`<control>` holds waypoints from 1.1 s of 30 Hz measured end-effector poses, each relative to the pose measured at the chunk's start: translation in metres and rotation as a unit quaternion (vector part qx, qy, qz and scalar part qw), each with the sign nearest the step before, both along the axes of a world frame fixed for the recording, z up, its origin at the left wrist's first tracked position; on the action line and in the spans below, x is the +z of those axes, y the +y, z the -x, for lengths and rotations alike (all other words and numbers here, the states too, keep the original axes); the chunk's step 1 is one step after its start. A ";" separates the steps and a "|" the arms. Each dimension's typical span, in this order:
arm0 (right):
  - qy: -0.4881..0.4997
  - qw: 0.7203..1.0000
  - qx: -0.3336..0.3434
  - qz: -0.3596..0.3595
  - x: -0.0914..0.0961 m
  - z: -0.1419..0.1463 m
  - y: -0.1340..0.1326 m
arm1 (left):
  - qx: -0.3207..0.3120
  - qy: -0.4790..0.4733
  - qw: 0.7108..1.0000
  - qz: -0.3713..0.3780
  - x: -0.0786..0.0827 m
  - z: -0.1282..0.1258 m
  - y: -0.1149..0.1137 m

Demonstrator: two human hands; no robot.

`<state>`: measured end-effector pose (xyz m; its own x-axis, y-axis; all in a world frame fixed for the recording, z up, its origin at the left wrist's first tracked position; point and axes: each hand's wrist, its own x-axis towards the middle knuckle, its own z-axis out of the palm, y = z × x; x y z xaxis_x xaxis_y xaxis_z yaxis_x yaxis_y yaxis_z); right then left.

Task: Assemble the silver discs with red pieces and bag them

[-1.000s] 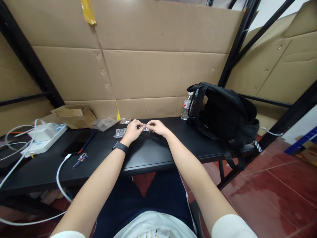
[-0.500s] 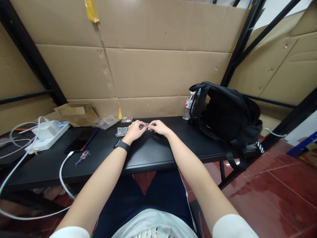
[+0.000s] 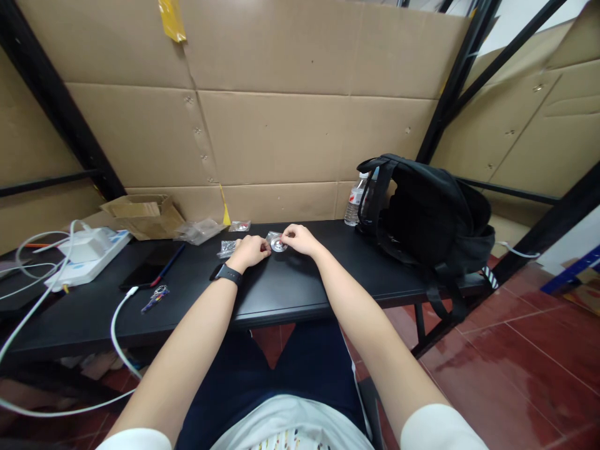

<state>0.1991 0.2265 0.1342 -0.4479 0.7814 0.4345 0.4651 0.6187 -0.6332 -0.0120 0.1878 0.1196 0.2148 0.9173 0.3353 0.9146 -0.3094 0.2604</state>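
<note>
A small round silvery piece [image 3: 277, 243], with shiny clear plastic at its far edge, lies on the black table. My right hand [image 3: 299, 240] is at its right side, thumb and fingertips pinched together over the rim. A tiny reddish bit shows at those fingertips, too small to name. To the left of the round piece is my left hand [image 3: 252, 252], fingers curled and pressed together, apart from it. Whatever the left fingers hold, if anything, is hidden. A clear plastic packet [image 3: 226, 249] lies partly behind the left hand. On the left wrist is a dark watch [image 3: 227, 273].
Behind the hands lies another small packet [image 3: 240, 226]. Leftward are a crumpled plastic bag [image 3: 199, 231], a paper bag [image 3: 150, 219], a phone [image 3: 152, 265], keys [image 3: 155, 299] and a power strip [image 3: 94, 265] with white cables. A water bottle [image 3: 354, 203] and black backpack [image 3: 426, 219] stand right.
My hands were together, pinching over the round piece. The left hand has drawn away to the left and slightly nearer me, uncovering the piece. The right hand has hardly moved.
</note>
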 end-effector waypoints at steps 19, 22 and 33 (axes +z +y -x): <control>-0.029 0.999 0.004 0.018 0.001 0.000 -0.002 | 0.015 0.000 1.000 0.026 0.007 0.011 -0.002; -0.037 0.999 0.008 0.020 0.000 0.000 -0.002 | 0.010 -0.003 1.000 0.025 0.007 0.012 -0.002; -0.127 0.990 0.034 0.047 0.002 -0.002 -0.007 | -0.090 -0.068 0.993 0.037 0.006 0.003 -0.001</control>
